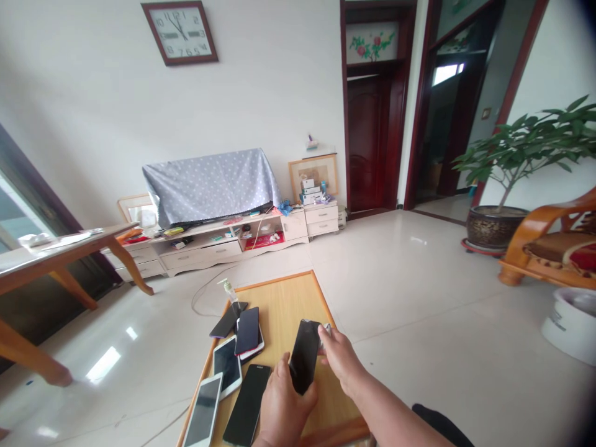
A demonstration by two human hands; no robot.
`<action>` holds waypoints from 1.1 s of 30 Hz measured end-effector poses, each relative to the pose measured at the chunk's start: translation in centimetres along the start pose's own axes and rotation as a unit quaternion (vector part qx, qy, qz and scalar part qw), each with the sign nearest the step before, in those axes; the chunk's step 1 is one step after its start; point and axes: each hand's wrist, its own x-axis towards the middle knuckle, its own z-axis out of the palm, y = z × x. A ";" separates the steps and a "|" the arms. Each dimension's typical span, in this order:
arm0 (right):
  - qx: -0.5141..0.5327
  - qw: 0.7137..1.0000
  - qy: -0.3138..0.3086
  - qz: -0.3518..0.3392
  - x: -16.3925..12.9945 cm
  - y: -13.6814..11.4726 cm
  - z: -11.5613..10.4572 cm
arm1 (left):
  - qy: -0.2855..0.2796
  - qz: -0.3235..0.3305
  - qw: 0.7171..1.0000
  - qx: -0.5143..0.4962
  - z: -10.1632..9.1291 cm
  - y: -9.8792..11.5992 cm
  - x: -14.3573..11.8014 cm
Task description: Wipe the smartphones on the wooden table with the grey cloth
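My left hand (286, 400) is closed around the lower end of a black smartphone (305, 357), whose dark screen is turned up above the small wooden table (284, 298). At the phone's upper right edge is my right hand (342, 357), its fingers pinching a small crumpled white wipe (327, 330), mostly hidden by them. Just left of my left hand a large black phone (248, 403) lies flat. Beside it are a white phone (205, 413) and another white phone (228, 363) partly overlapping. Farther back, a dark phone with a red edge (247, 330) rests on a white one.
Another dark phone (229, 319) and a pump bottle (230, 292) stand near the table's far left corner. A low white cabinet (205, 254) lines the wall. To the right are a potted plant (496, 226), a wooden armchair (535, 236) and a white bucket (570, 326).
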 end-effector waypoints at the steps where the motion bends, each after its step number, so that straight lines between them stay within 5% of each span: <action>1: 0.002 1.000 0.015 -0.004 0.3 0.1 -0.3 | -0.011 -0.011 1.000 -0.007 0.0 0.0 0.0; 6: -0.060 0.992 0.071 -0.087 1.9 0.9 -1.7 | -0.032 -0.012 0.999 0.035 0.0 -0.2 0.1; 16: -0.298 0.938 0.038 -0.173 1.8 2.1 -1.9 | -0.025 0.058 0.986 0.155 0.0 -0.4 -0.3; 21: -0.395 0.899 0.022 -0.187 1.8 2.4 -1.7 | -0.031 0.079 0.987 0.138 0.4 -1.5 -0.7; 29: -0.424 0.890 -0.003 -0.168 2.2 2.2 -1.6 | 0.028 0.104 0.992 0.070 2.0 -4.7 -2.1; 33: -0.505 0.836 -0.078 -0.198 0.8 2.2 -0.6 | 0.047 0.107 0.992 0.054 2.5 -5.7 -2.6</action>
